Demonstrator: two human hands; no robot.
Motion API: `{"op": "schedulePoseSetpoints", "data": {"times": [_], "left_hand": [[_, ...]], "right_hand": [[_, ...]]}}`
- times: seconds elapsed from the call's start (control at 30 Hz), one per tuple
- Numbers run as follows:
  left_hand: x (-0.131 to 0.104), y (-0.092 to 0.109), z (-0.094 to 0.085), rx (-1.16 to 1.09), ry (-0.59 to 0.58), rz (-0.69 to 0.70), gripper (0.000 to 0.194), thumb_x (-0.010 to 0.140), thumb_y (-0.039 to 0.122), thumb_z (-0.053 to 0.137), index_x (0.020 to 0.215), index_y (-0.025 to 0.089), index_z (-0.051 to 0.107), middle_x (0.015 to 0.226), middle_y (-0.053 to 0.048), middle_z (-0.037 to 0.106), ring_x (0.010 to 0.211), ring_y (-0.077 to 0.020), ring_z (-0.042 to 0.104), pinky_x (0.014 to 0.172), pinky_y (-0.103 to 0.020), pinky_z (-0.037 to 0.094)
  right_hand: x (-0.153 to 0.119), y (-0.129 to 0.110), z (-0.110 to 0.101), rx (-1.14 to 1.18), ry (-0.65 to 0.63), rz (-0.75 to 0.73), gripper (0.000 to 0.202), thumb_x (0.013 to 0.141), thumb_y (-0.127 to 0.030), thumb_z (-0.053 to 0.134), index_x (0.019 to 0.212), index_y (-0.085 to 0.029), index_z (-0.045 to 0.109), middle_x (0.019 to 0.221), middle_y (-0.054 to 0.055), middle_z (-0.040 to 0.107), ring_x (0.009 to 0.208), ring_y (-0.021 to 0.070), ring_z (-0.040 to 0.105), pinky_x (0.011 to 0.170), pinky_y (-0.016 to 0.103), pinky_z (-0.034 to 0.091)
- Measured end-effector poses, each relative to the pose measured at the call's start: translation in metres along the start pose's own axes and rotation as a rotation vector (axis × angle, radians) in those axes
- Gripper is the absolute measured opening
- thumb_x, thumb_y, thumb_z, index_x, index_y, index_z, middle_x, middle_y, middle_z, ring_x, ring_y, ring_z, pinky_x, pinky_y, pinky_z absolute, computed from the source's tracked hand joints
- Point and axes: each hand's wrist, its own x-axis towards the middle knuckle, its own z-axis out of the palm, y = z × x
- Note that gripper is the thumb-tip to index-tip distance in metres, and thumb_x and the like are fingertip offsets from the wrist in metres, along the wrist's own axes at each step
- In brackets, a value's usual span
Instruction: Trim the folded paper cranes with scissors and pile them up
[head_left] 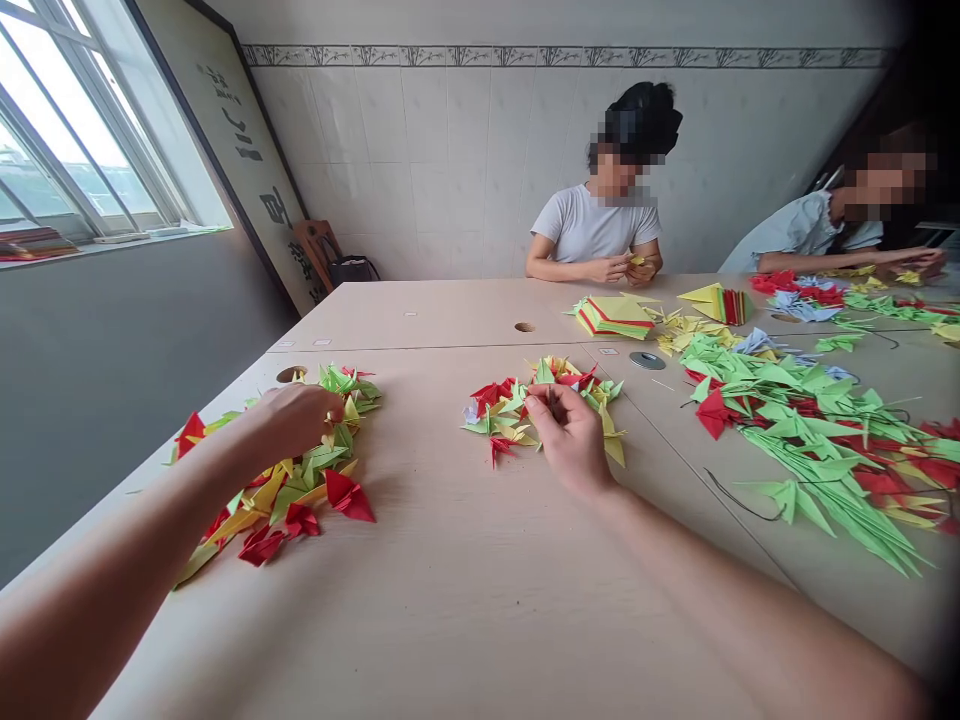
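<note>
My left hand point(298, 418) reaches over a pile of folded paper pieces point(281, 495) in red, yellow and green on the left of the table. Its fingertips are hidden among the papers. My right hand point(571, 432) is closed in a pinch at the near edge of a smaller pile of folded papers point(499, 405) in the middle. Whatever lies between its thumb and fingers is too small to make out.
Strung green and red folded papers point(810, 430) with dark cord spread over the right side. Stacks of paper point(615, 316) lie farther back. Two people sit across the table point(442, 560), their hands on small yellow papers. A metal disc point(647, 360) lies near the middle.
</note>
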Motion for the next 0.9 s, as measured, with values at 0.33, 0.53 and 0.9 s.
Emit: {"op": "schedulePoseSetpoints", "data": {"times": [0.33,0.53,0.9], "left_hand": [[-0.015,0.067,-0.037,0.146,0.132,-0.005,0.028,0.075,0.030,0.054,0.099,0.020,0.065,0.076,-0.003,0.064,0.064,-0.0164,0.054,0.062,-0.028,0.036],[-0.015,0.093,0.030,-0.638,-0.114,-0.037,0.028,0.072,0.030,0.060,0.098,0.019,0.064,0.079,-0.003,0.063,0.066,-0.0123,0.052,0.062,-0.025,0.041],[-0.024,0.097,0.092,-1.509,-0.247,-0.240,0.023,0.066,0.019,0.071,0.087,0.017,0.065,0.082,-0.002,0.062,0.071,-0.0093,0.056,0.071,-0.023,0.045]], "right_hand": [[-0.019,-0.015,0.005,-0.105,-0.222,-0.088,0.012,0.080,-0.026,0.053,0.087,-0.018,0.059,0.069,0.001,0.058,0.059,0.0124,0.052,0.053,0.023,0.043],[-0.026,-0.018,0.011,-0.011,-0.372,0.019,0.020,0.080,-0.027,0.053,0.096,-0.016,0.059,0.075,0.003,0.060,0.063,0.0132,0.055,0.056,0.025,0.046],[-0.029,-0.021,0.016,0.038,-0.510,0.181,0.013,0.078,-0.029,0.056,0.078,-0.017,0.059,0.064,-0.001,0.054,0.054,0.0093,0.047,0.047,0.020,0.040]]}}
